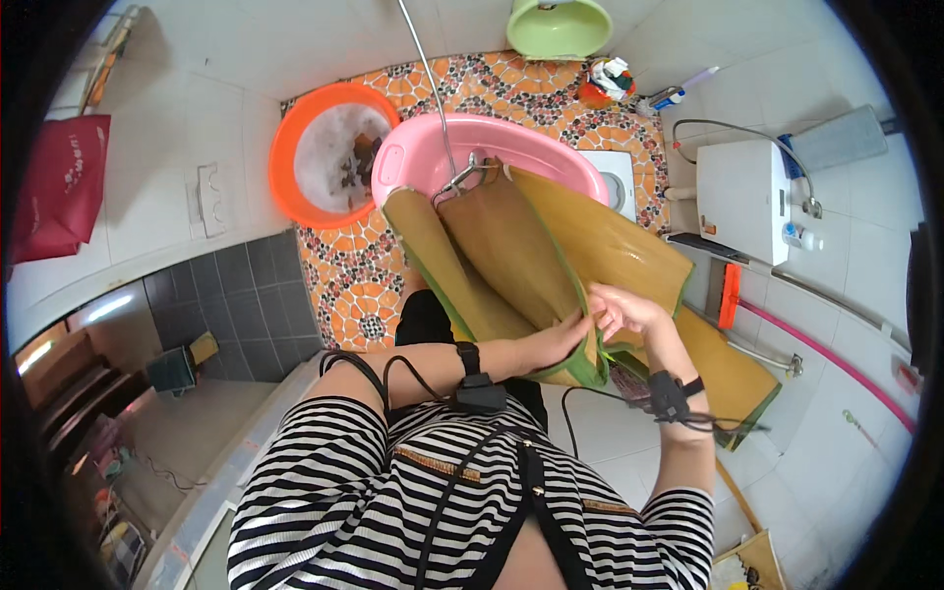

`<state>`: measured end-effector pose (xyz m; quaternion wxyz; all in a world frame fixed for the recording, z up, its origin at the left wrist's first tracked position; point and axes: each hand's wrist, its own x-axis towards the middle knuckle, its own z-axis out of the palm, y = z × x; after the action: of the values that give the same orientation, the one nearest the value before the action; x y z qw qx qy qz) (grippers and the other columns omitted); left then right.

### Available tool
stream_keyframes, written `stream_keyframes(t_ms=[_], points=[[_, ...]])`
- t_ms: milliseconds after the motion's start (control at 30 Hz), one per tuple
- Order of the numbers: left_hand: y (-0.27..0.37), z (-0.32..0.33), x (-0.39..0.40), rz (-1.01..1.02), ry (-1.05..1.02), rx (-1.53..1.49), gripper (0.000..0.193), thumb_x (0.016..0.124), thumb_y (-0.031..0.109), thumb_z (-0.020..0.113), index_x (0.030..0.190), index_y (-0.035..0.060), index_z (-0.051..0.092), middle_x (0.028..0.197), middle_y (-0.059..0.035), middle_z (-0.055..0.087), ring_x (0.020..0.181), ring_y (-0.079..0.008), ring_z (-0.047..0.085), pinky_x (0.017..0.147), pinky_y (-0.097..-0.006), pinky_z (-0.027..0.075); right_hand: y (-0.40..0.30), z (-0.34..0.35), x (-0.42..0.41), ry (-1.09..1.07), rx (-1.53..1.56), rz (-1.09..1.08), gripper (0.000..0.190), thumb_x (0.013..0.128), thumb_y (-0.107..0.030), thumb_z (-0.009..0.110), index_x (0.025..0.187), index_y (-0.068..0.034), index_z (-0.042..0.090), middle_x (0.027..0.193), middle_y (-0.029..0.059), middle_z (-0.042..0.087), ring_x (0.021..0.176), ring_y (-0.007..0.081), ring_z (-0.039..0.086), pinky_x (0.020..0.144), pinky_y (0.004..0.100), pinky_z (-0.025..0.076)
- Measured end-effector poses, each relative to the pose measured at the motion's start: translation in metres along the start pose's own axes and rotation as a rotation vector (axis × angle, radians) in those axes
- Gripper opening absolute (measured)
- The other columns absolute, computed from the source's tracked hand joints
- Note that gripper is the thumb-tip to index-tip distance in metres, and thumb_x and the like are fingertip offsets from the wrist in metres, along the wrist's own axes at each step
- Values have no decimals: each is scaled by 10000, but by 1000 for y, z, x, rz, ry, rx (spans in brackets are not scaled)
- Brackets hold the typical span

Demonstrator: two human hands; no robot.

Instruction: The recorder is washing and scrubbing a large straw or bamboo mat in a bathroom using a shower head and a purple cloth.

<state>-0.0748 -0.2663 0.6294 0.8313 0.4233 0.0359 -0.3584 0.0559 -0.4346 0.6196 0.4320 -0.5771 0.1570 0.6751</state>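
Observation:
A large tan woven mat (509, 243) with green fabric edging lies folded in front of me. Its far end rests in a pink plastic tub (487, 129), and another part hangs down to the right. My left hand (564, 343) holds the near green-edged border, with some fingers hidden by the fold. At the same border, my right hand (623, 310) grips the edge with curled fingers. A chrome fitting (464, 177) on a thin metal hose or rod touches the mat's far end inside the tub.
An orange basin (284, 158) of sudsy water holds dark items. A green basin (560, 33) stands at the back wall, near a toilet brush (653, 103). A white squat toilet (623, 173) shows behind the tub. On the right are a white cistern (737, 195) and a pink-handled brush (729, 295).

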Motion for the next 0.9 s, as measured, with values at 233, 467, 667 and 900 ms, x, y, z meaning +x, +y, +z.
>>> stream_keyframes(t_ms=[233,467,667,900], points=[[-62,-14,-6,-109,68,94,648,984,550,260,1504,181,138,1466,-170,276,1361,-379,275,1055,-475,339,-14,51,35,323,-78,-97,218,734,-170,680,772,40,638,602,57,550,506,183,538,441,332,408],[-18,-53,-28,-451,299,-601,899,874,655,464,1506,132,97,1561,-136,6,1423,-333,151,1048,-606,307,-1,52,-93,642,479,-630,209,780,-27,628,976,47,629,852,110,659,744,207,650,643,301,521],[23,-64,49,-77,23,-733,931,855,706,436,1494,100,133,1552,-144,150,1397,-351,215,1019,-609,328,30,88,-138,490,46,-831,186,759,3,687,944,-5,688,900,48,685,798,113,605,742,277,473],[46,-25,89,113,378,-634,292,955,169,500,1202,20,543,1153,-88,630,1001,-221,627,888,-389,496,57,35,-145,310,205,-726,275,791,-121,723,1032,1,670,1045,79,670,923,152,613,845,321,471]])
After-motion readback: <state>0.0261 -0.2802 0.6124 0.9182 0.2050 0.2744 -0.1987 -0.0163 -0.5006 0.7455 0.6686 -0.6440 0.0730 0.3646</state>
